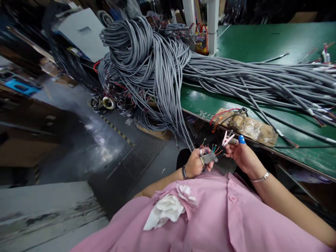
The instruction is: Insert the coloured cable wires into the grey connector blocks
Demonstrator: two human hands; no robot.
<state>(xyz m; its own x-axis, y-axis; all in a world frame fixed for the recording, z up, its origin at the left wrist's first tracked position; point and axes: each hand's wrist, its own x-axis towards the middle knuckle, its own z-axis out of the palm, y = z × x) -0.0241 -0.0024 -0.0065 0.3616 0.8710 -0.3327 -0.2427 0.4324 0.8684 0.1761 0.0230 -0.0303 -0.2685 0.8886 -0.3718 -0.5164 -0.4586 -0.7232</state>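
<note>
My left hand (196, 163) is closed around the stripped end of a grey cable (209, 158). Thin wires (214, 149) in red, green, orange and other colours fan out from it toward my right hand (244, 158). That hand is beside the wire tips, its fingers partly curled and its thumb apart, with a blue cover (242, 139) on the thumb; I make out nothing held in it. A pink clip (227, 139) shows right by its fingertips, and whether they touch it is unclear. Behind stands a worn wooden block (248, 128) with red and black leads at the bench edge.
A thick bundle of grey cables (236, 75) runs along the green bench (278, 38). Its coiled part (131, 42) hangs over the bench's left end toward the floor. A white post (212, 26) rises at the back. Tape rolls (108, 103) lie at the lower left.
</note>
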